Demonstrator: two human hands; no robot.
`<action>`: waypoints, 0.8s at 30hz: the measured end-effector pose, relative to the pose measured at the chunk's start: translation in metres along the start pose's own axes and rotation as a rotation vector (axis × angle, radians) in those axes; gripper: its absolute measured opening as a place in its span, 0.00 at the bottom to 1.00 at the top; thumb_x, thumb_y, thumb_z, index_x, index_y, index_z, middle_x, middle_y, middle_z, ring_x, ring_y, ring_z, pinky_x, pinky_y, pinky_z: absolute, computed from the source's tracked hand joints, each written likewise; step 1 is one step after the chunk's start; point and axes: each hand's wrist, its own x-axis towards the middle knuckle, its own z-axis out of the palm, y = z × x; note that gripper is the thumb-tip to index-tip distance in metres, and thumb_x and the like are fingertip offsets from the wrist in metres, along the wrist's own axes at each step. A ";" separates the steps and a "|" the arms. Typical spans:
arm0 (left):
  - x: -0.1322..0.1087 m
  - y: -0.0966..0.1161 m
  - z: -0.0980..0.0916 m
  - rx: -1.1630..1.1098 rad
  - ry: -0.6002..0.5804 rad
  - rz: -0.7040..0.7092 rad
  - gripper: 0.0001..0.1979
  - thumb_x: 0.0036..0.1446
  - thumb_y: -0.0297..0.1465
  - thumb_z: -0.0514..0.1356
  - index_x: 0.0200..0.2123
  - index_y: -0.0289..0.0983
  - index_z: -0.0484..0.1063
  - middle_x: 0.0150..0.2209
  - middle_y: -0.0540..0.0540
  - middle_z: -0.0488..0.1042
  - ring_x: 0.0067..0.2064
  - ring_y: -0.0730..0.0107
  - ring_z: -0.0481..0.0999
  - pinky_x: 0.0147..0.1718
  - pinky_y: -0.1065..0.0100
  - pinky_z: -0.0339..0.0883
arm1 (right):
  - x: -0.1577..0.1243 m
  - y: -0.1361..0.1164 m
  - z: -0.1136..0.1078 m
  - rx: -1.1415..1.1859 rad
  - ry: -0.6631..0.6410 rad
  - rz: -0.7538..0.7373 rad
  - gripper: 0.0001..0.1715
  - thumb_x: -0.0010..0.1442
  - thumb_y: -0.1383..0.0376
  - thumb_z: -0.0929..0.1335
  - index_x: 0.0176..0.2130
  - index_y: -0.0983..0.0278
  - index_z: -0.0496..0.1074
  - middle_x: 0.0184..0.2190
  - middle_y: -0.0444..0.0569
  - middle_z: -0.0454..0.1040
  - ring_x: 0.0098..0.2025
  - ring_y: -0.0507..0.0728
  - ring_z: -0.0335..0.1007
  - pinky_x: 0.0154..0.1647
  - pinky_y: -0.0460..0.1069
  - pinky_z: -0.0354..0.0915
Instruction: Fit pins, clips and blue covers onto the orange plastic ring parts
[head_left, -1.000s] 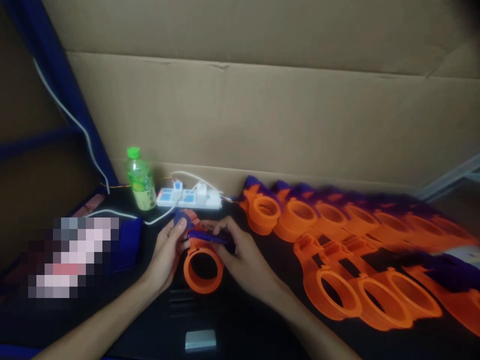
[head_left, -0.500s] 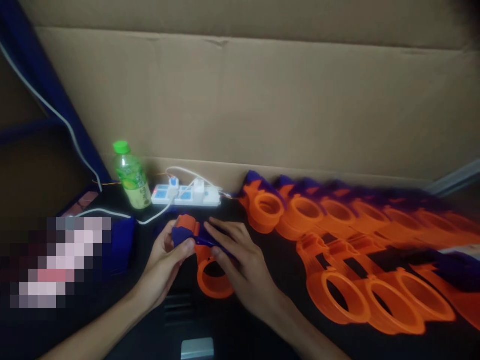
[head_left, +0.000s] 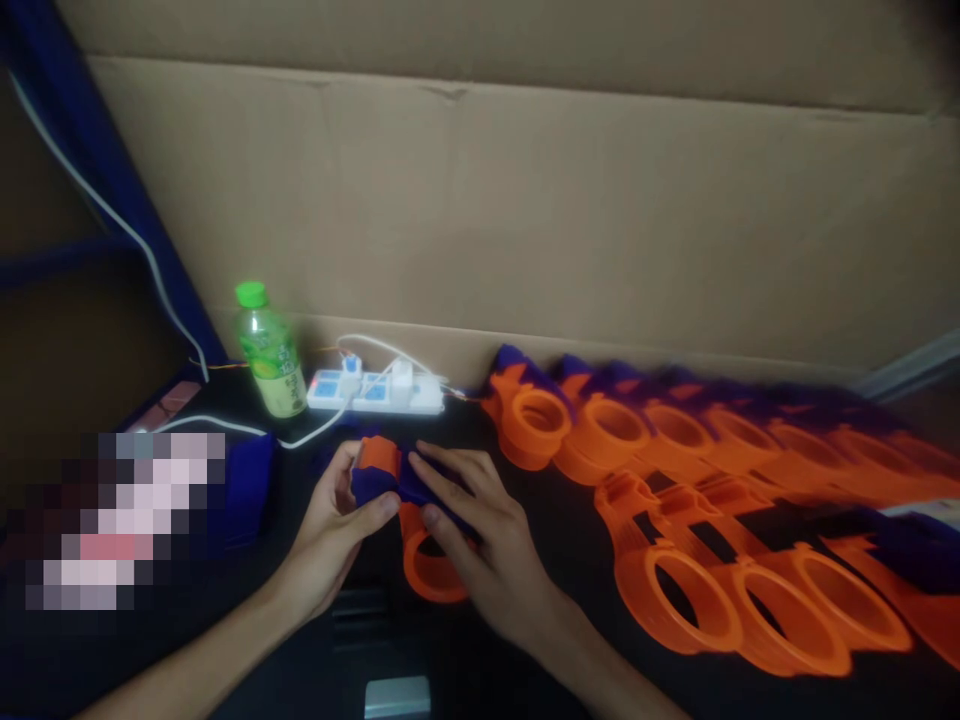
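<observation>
Between my hands is an orange plastic part with a ring [head_left: 435, 575] at its lower end and a dark blue piece [head_left: 375, 487] around its upper end. My left hand [head_left: 345, 510] is closed on that upper end, thumb on the near side of the blue. My right hand [head_left: 480, 510] has its thumb and fingers closed over the blue piece's right side, partly covering the ring. How the blue and orange pieces join is hidden by my fingers.
Several orange ring parts with blue ends [head_left: 532, 415] stand in a row along the cardboard wall [head_left: 525, 220]. Nearer lie loose orange ring parts [head_left: 675, 600]. A green-capped bottle [head_left: 271, 350] and a white power strip [head_left: 375, 392] stand behind my hands. A blue piece [head_left: 247, 490] lies left.
Both hands keep hold of the part, and it tilts slightly between them. The whole scene has shifted a little to the right in view.
</observation>
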 end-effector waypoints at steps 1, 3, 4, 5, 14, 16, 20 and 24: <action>-0.001 0.000 -0.001 0.000 0.000 0.009 0.22 0.47 0.27 0.73 0.46 0.42 0.75 0.46 0.49 0.76 0.46 0.67 0.76 0.47 0.68 0.71 | 0.000 -0.001 -0.001 0.006 -0.004 -0.002 0.27 0.69 0.65 0.65 0.65 0.49 0.62 0.64 0.43 0.64 0.63 0.55 0.59 0.64 0.55 0.62; -0.002 0.000 -0.001 -0.001 0.005 0.030 0.24 0.47 0.27 0.73 0.47 0.44 0.74 0.48 0.50 0.75 0.47 0.68 0.75 0.47 0.68 0.71 | 0.000 -0.001 -0.002 0.023 -0.006 -0.005 0.27 0.69 0.65 0.65 0.65 0.49 0.62 0.64 0.43 0.64 0.63 0.55 0.58 0.64 0.55 0.61; -0.002 0.000 -0.001 -0.002 -0.002 0.036 0.24 0.47 0.27 0.73 0.48 0.44 0.74 0.48 0.50 0.75 0.46 0.68 0.75 0.47 0.69 0.71 | 0.000 -0.001 -0.002 0.034 -0.005 -0.007 0.27 0.69 0.65 0.65 0.65 0.49 0.63 0.64 0.43 0.64 0.63 0.55 0.59 0.64 0.55 0.61; -0.003 0.000 -0.001 -0.003 -0.017 0.040 0.24 0.48 0.27 0.73 0.48 0.44 0.74 0.48 0.50 0.75 0.46 0.68 0.75 0.47 0.68 0.71 | 0.000 -0.001 -0.002 0.044 -0.003 -0.008 0.27 0.69 0.65 0.65 0.65 0.49 0.63 0.64 0.43 0.64 0.63 0.55 0.59 0.64 0.55 0.62; -0.003 -0.003 -0.008 0.105 -0.088 0.079 0.29 0.48 0.26 0.73 0.52 0.44 0.70 0.44 0.48 0.74 0.41 0.68 0.75 0.40 0.71 0.69 | 0.001 -0.002 -0.004 0.224 -0.023 0.047 0.23 0.65 0.65 0.69 0.59 0.50 0.71 0.61 0.46 0.67 0.61 0.57 0.62 0.62 0.56 0.62; -0.005 -0.004 -0.010 0.164 -0.123 0.081 0.30 0.49 0.26 0.72 0.55 0.46 0.68 0.46 0.48 0.74 0.42 0.68 0.74 0.41 0.71 0.68 | 0.002 -0.004 -0.003 0.344 -0.003 0.151 0.19 0.64 0.63 0.70 0.55 0.52 0.75 0.57 0.48 0.71 0.58 0.57 0.66 0.59 0.55 0.64; -0.008 -0.002 -0.009 0.223 -0.223 0.097 0.33 0.50 0.27 0.71 0.58 0.47 0.66 0.48 0.48 0.73 0.44 0.65 0.73 0.42 0.70 0.67 | 0.005 -0.006 -0.002 0.571 0.088 0.414 0.15 0.61 0.59 0.72 0.48 0.58 0.77 0.41 0.46 0.76 0.43 0.53 0.71 0.45 0.48 0.66; -0.011 0.003 -0.008 0.265 -0.261 0.102 0.37 0.44 0.28 0.74 0.58 0.45 0.67 0.50 0.46 0.73 0.47 0.60 0.72 0.44 0.68 0.67 | 0.007 -0.006 -0.003 0.775 0.057 0.541 0.14 0.57 0.59 0.75 0.43 0.60 0.78 0.35 0.44 0.75 0.38 0.51 0.69 0.40 0.44 0.64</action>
